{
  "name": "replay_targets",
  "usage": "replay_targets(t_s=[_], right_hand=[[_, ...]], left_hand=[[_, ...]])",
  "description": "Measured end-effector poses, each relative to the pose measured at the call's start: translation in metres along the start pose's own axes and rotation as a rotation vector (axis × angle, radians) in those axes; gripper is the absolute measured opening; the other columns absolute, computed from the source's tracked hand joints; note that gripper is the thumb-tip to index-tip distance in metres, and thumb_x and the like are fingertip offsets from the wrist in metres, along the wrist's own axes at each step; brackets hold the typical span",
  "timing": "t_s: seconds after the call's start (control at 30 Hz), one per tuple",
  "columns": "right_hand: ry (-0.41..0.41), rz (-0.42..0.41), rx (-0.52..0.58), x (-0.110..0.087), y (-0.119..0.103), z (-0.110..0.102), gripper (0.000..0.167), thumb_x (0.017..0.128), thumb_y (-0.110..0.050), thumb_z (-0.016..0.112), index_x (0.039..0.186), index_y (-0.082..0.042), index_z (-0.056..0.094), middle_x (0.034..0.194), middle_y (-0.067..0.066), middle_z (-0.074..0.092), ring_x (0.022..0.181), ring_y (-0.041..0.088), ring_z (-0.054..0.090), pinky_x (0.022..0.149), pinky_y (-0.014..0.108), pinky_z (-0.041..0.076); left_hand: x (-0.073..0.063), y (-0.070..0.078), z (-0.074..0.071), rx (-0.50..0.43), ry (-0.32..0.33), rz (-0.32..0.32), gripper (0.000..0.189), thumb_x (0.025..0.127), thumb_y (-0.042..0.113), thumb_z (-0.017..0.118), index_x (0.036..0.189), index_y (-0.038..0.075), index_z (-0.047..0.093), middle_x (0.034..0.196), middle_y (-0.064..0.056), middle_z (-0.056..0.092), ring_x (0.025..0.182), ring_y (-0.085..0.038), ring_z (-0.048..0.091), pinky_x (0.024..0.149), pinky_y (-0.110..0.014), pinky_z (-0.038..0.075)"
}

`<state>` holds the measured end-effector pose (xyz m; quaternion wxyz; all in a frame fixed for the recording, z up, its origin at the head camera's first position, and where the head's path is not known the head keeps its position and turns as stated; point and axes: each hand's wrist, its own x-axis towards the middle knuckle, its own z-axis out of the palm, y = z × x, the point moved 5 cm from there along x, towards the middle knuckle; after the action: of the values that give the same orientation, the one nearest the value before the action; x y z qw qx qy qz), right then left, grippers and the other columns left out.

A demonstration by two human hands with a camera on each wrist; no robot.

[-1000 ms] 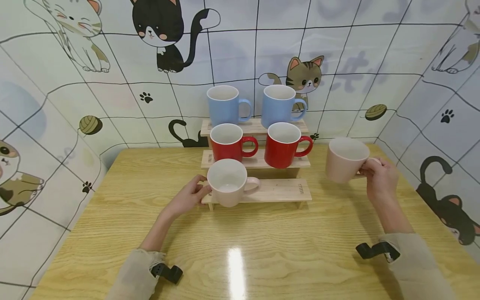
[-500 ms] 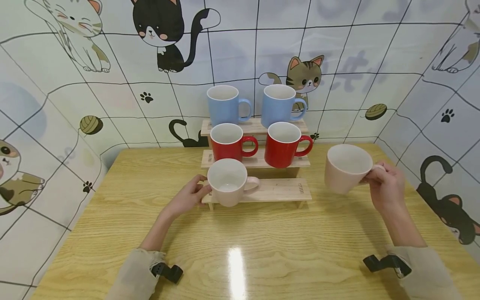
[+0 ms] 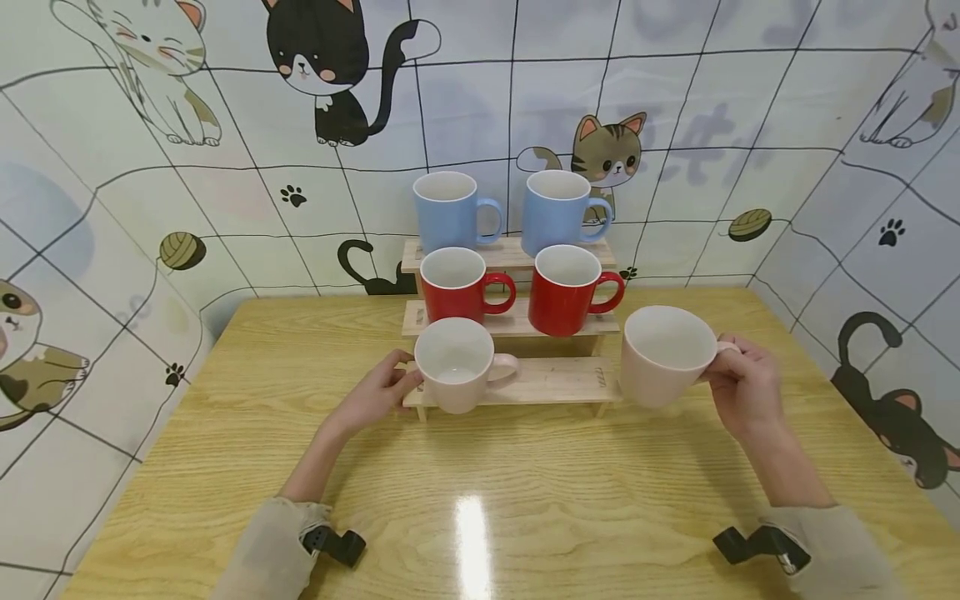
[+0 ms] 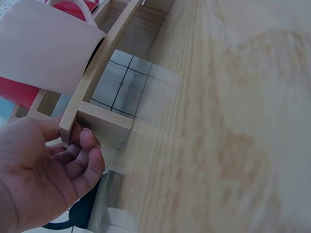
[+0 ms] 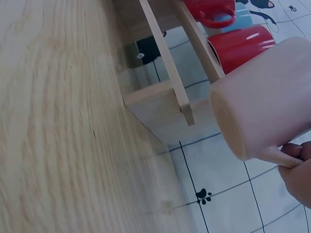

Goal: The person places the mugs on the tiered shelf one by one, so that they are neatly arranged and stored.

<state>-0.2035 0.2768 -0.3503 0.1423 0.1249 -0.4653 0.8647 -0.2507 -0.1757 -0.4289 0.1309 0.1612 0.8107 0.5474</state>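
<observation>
A stepped wooden rack with three shelves stands at the back of the table. My left hand pinches the left end of its lowest shelf; in the left wrist view the thumb and fingers close around the board's end. Beside that hand, a pale pink mug stands on the same shelf, handle to the right. My right hand grips the handle of a second pale pink mug, raised off the table just right of the rack. That mug's underside faces the right wrist camera.
On the middle shelf stand two red mugs, handles to the right. Two light blue mugs occupy the top shelf. A cat-patterned tiled backdrop rises behind and at both sides of the wooden table.
The right hand has brought its pink mug lower and, after a slight drift right, leftward to the rack's right end. The left hand and the mugs on the rack stay where they were.
</observation>
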Motion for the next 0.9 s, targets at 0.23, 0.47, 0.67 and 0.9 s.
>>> replay_targets(t_s=[0.23,0.47,0.67,0.9], right_hand=[[-0.045,0.039,-0.063,-0.004,0.015,0.015,0.046,0.082,0.024,0.023,0.060,0.004,0.059,0.060,0.004,0.055,0.057,0.016,0.055,0.055,0.024,0.052],[-0.077,0.091,-0.094,-0.006,0.033,0.028,0.042,0.080,0.023,0.028,0.058,0.000,0.055,0.060,0.002,0.048,0.061,0.014,0.052,0.057,0.023,0.051],[-0.084,0.123,-0.104,-0.005,0.050,0.035,0.037,0.078,0.022,0.029,0.058,-0.003,0.047,0.061,0.001,0.043,0.061,0.012,0.047,0.057,0.022,0.047],[-0.108,0.119,-0.101,-0.004,0.065,0.045,0.033,0.076,0.022,0.032,0.060,-0.003,0.044,0.062,0.001,0.038,0.063,0.010,0.043,0.057,0.020,0.044]], left_hand=[[0.000,0.000,0.000,0.001,-0.001,-0.003,0.032,0.107,0.018,0.053,0.130,-0.004,0.042,0.072,-0.004,0.043,0.067,-0.020,0.044,0.074,-0.043,0.059],[0.000,0.000,0.000,0.002,0.000,-0.005,0.033,0.107,0.018,0.053,0.130,-0.003,0.042,0.074,-0.004,0.045,0.068,-0.019,0.044,0.074,-0.042,0.059],[0.000,-0.001,0.000,0.003,0.001,-0.018,0.032,0.107,0.019,0.053,0.129,-0.002,0.043,0.073,-0.004,0.044,0.068,-0.019,0.044,0.074,-0.040,0.060],[0.000,-0.001,0.000,0.003,0.002,-0.027,0.031,0.107,0.020,0.053,0.129,0.000,0.044,0.073,-0.004,0.043,0.068,-0.020,0.044,0.075,-0.040,0.060]])
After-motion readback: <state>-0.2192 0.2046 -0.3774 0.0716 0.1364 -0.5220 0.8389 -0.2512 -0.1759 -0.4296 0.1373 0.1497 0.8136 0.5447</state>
